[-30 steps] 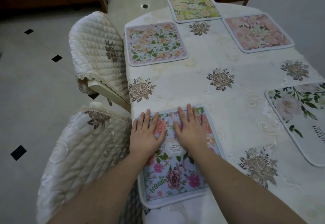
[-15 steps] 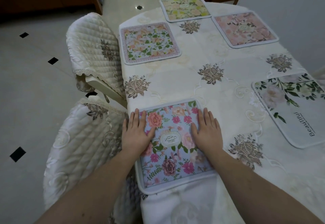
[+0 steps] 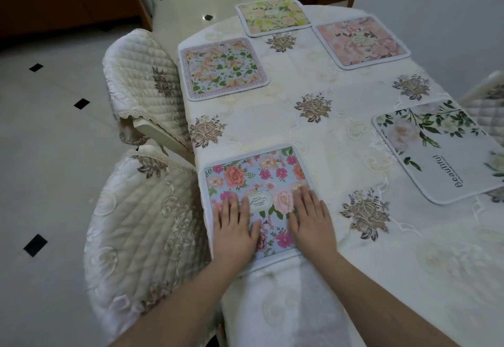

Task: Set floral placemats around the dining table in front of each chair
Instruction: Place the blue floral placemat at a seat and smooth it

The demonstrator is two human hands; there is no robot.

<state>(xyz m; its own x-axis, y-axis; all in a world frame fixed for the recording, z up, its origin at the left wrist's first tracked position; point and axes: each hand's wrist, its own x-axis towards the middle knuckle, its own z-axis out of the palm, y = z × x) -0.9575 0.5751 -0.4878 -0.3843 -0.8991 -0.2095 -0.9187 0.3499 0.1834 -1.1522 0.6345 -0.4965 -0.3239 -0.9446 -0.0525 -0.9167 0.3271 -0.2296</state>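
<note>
Both your hands lie flat, fingers straight, on the blue floral placemat (image 3: 259,180) at the near left table (image 3: 341,134) edge, beside the near quilted chair (image 3: 141,224). Left hand (image 3: 236,233) presses its left half, right hand (image 3: 312,221) its right half; nothing grasped. Four more mats are down: green-and-pink mat (image 3: 223,70) by the far left chair (image 3: 144,79), yellow mat (image 3: 272,15) at the far end, pink mat (image 3: 360,41) far right, white leafy mat (image 3: 439,150) at right.
</note>
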